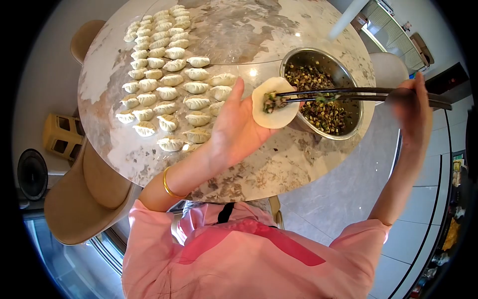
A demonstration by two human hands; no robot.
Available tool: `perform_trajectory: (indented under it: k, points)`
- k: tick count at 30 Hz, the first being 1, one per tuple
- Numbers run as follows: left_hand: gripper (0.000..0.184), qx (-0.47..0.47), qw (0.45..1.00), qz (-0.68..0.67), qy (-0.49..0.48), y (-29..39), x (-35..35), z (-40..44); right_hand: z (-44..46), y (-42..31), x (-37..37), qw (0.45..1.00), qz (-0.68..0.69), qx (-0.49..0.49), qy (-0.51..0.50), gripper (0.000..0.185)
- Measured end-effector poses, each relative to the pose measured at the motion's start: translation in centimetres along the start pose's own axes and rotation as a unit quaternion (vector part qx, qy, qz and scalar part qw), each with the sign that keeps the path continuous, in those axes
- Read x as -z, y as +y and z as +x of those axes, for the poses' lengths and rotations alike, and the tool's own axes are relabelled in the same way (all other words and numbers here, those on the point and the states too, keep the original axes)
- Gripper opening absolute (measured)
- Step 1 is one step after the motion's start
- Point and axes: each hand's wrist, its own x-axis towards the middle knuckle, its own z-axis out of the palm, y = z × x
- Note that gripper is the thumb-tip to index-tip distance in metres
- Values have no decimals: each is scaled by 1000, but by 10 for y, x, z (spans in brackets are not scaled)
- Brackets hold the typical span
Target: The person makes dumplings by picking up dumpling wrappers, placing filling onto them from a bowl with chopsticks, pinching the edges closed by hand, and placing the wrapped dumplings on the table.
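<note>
Mid-frame, the left hand [231, 127], thumb apart, supports a round white dough wrapper [276, 117]; at right, the right hand [414, 112], fingers clamped on slender dark chopsticks [376, 97], points them leftward onto it.

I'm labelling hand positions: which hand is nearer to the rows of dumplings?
Left. The left hand, with a wrapper on it, is close beside the dumplings; the right hand, gripping chopsticks, is farther away, beyond the bowl.
</note>
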Motion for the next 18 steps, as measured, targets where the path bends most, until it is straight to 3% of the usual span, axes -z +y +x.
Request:
perform_trajectory:
  k: [5, 9, 13, 18]
  points:
    - [74, -3, 1000, 0, 0, 0, 2, -2, -2, 12, 0, 995, 95, -10, 32, 44]
    - [73, -8, 1000, -8, 6, 2, 5, -4, 2, 13, 15, 997, 70, 17, -20, 44]
    - [73, -15, 1000, 3, 10, 3, 10, -1, -4, 13, -7, 998, 67, -2, 2, 44]
    - [74, -26, 999, 26, 27, 10, 12, -2, -1, 31, 41, 993, 110, 2, 35, 43]
